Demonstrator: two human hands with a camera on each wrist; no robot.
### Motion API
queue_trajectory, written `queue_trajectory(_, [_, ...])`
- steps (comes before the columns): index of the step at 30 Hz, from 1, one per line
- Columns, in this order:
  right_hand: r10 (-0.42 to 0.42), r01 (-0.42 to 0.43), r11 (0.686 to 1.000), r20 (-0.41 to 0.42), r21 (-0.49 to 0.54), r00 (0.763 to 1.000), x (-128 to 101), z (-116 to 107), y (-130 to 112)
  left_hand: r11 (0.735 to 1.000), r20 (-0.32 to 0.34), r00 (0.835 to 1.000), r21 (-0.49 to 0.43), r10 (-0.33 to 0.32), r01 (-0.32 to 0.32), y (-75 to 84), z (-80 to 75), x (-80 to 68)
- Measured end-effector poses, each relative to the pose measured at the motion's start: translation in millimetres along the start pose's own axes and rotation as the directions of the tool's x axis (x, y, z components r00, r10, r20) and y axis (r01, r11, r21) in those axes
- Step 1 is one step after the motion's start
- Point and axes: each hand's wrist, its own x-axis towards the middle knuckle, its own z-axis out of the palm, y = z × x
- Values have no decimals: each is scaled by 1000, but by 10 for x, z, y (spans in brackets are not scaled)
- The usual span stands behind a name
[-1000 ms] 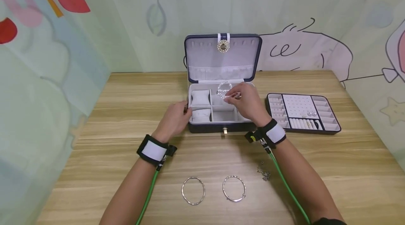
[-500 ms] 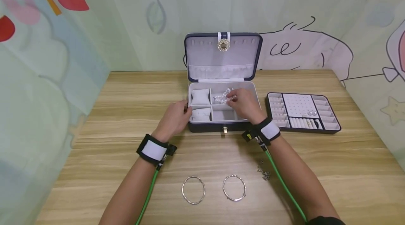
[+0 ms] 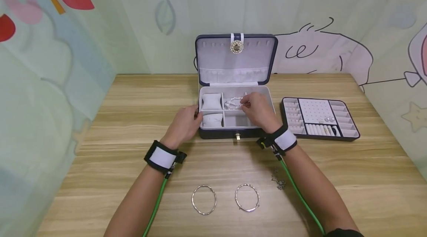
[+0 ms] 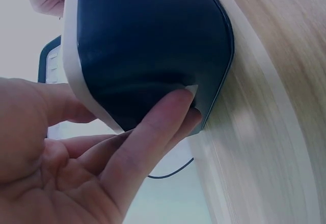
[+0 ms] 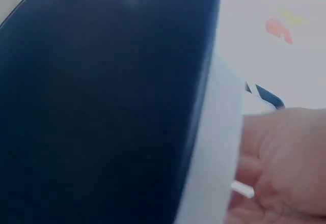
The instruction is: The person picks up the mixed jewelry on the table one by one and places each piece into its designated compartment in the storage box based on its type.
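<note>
Nearest on the table (image 3: 116, 118) lie 2 separate rings of metal: the left bangle (image 3: 192, 200) and the right bangle (image 3: 247, 210). Right of them and a little farther is a bunched chain (image 3: 280, 184), close to the right forearm. The left hand (image 3: 183, 122) grips the left wall of the box (image 3: 218, 133), thumb over the rim and fingers against the outside. The right hand (image 3: 258, 109) reaches in from the right, thumb and fingertips drawn together, pinching the right end of the bracelet (image 3: 230, 105), which lies in the far middle compartment. In the 2 left compartments sit the near cushion (image 3: 212, 120) and the far cushion (image 3: 211, 101). Right of the box is a tray (image 3: 315, 109) with 2 pearl studs (image 3: 327, 119). Farthest, the lid (image 3: 233, 63) stands raised before a printed cloth (image 3: 143, 26).
</note>
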Motion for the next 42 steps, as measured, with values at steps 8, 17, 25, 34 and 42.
queue_trajectory(8, [-125, 142, 974, 105, -176, 987, 18, 78, 34, 1000, 1, 1000, -4, 3, -3, -1, -3, 4])
queue_trajectory(17, [-223, 262, 958, 269, -118, 937, -10, 82, 61, 1000, 2, 1000, -2, 2, -2, -15, 3, -3])
queue_trajectory(25, [-391, 409, 903, 144, -133, 909, -305, -30, -222, 1000, 1, 1000, -3, 13, -13, -20, 0, 3])
queue_trajectory(34, [-582, 607, 793, 365, 58, 726, -734, 213, -622, 999, -28, 999, 17, 35, -35, -16, -24, 21])
queue_trajectory(42, [-569, 668, 744, 529, 3, 630, -935, 614, -691, 1000, -6, 1000, 5, 21, -21, -35, -1, 8])
